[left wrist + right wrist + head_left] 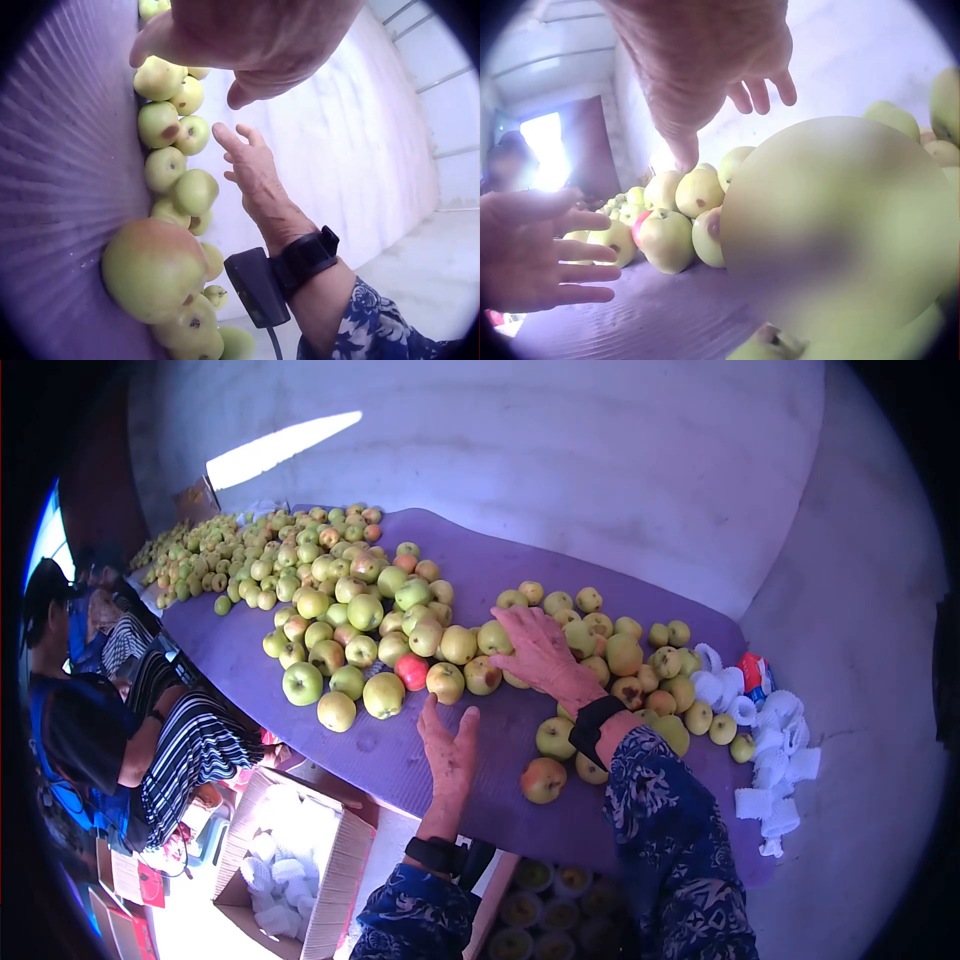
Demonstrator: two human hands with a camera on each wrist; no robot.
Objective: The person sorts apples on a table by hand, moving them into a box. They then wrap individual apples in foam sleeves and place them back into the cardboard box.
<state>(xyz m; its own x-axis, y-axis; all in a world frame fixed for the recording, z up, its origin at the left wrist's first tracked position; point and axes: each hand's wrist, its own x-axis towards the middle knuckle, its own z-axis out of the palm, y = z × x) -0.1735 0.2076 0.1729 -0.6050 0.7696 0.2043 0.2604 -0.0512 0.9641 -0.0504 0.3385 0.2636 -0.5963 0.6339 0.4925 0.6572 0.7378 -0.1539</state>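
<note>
Many yellow-green apples (365, 611) lie heaped on a purple table (330, 755), and a smaller group of apples (624, 654) spreads over its right part. My right hand (545, 650) reaches over the apples between the two groups, palm down with fingers extended and nothing in its grasp. Lower and to the left is my left hand (447, 758), its fingers and thumb spread apart, holding nothing. Just beyond its fingertips sits a red apple (411, 671). In the right wrist view a large blurred apple (840, 232) stands close to the camera, below my right hand (705, 67).
White foam fruit sleeves (780, 760) are piled on the table's right end beside a red and blue packet (756, 674). An open cardboard box (340, 880) with more foam sleeves stands below the front edge. Packed fruit (550, 913) shows underneath. Another person (90, 710) sits at the left.
</note>
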